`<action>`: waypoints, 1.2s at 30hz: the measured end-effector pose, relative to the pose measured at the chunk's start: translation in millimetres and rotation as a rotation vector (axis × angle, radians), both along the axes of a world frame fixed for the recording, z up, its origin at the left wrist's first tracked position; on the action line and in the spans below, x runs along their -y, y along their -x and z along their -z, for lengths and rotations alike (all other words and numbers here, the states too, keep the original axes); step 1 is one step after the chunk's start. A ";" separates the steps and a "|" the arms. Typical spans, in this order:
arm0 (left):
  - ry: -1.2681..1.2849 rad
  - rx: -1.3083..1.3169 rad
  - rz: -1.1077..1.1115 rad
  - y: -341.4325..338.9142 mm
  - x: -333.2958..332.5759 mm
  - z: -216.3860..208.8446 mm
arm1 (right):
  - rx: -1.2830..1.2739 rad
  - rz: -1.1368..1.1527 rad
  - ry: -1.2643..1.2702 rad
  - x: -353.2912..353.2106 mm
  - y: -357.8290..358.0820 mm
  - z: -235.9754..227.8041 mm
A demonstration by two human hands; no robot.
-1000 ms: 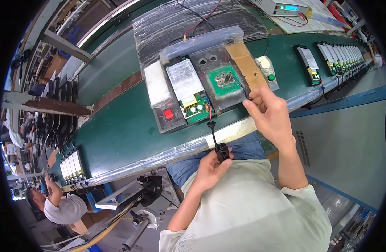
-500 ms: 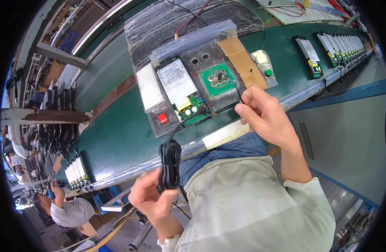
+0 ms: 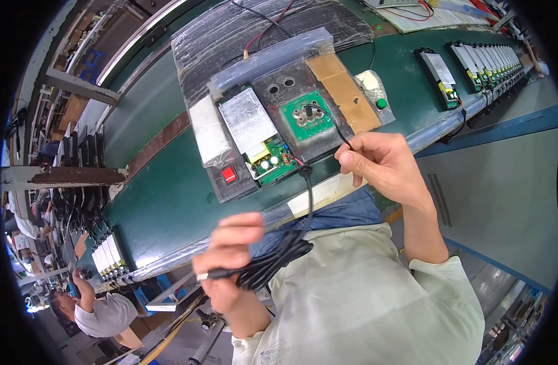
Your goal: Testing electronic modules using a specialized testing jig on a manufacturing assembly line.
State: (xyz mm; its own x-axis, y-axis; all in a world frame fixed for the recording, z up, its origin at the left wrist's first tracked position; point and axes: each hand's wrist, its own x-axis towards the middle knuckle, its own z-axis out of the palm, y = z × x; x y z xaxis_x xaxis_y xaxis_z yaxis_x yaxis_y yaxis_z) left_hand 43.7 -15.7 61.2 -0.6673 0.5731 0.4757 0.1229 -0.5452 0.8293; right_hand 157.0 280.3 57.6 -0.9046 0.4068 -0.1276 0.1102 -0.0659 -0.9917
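Observation:
My left hand [image 3: 229, 267], slightly blurred and closed with its upper fingers bent, grips the end of a coiled black cable [image 3: 278, 263]. A plug with a pale tip [image 3: 207, 275] pokes out past its fingers. From the coil the cable runs up to the near end of a power supply board [image 3: 273, 164], beside its silver metal cover [image 3: 248, 121]. My right hand [image 3: 382, 163] pinches a thin black lead [image 3: 338, 129]. That lead ends in a black plug on the small green circuit board [image 3: 306, 118], which is set in the dark test fixture [image 3: 254, 185].
The fixture has a red switch [image 3: 229, 174], a brown cardboard piece [image 3: 340, 91] and a green button [image 3: 381, 103]. A row of power supply boards [image 3: 482, 67] stands at the right, with others [image 3: 109, 252] at the left. A co-worker [image 3: 103, 310] sits at lower left.
The coiled cable has swung from hanging upright to lying slanted, lower and to the right, and its plug now shows. My left fingers have shifted. The right hand keeps its pinch.

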 end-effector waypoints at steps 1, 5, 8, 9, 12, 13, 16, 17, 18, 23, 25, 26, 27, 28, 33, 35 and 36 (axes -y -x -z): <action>0.053 0.123 0.071 -4.3 -5.1 -3.0 | -0.004 0.002 -0.024 -0.5 1.3 0.6; 0.665 0.236 0.130 -26.7 -33.0 -16.6 | -0.034 0.015 -0.077 0.9 4.7 2.9; 0.851 -0.080 0.011 -28.7 -70.7 -9.7 | -0.056 -0.001 0.013 6.1 6.0 5.3; 0.871 -0.127 -0.030 -29.9 -81.1 -8.2 | -0.063 -0.005 0.028 6.8 6.6 6.3; 0.931 -0.231 -0.035 -24.7 -101.9 -4.3 | -0.082 -0.040 0.091 5.8 6.8 9.9; 0.928 -0.238 -0.048 -23.8 -107.7 -3.2 | -0.080 -0.045 0.116 4.9 6.8 11.5; 0.998 -0.198 -0.016 -19.5 -115.2 -4.2 | -0.107 -0.046 0.019 1.4 6.9 16.9; 1.016 -0.182 -0.007 -18.4 -117.1 -4.9 | -0.131 -0.042 -0.039 -0.5 7.5 18.2; 1.034 -0.167 0.004 -17.8 -119.2 -5.7 | -0.117 -0.061 -0.091 -2.0 7.8 18.6; 1.061 -0.208 -0.053 -24.2 -130.8 -10.9 | -0.032 -0.112 -0.406 -8.6 10.6 4.2; 1.034 -0.243 -0.069 -27.8 -132.3 -13.3 | -0.110 0.003 -0.689 -2.6 13.5 -5.9; 0.971 -0.296 -0.083 -28.8 -131.0 -14.6 | -0.129 0.077 -0.823 2.5 15.5 -10.4; 0.911 -0.348 -0.090 -30.6 -127.9 -16.5 | -0.187 0.141 -0.864 5.1 22.3 -13.3; 0.849 -0.401 -0.095 -31.9 -124.0 -18.3 | -0.243 0.207 -0.905 8.7 30.2 -14.6; 0.642 -0.332 -0.152 -34.5 -93.1 -23.6 | -0.312 0.140 -1.265 2.2 58.3 -17.2; 0.654 -0.301 -0.307 -32.3 -71.3 -24.1 | -0.373 0.079 -1.121 -11.2 53.8 -19.2; 0.658 -0.280 -0.382 -29.0 -59.2 -22.8 | -0.364 0.035 -1.057 -20.0 50.0 -19.5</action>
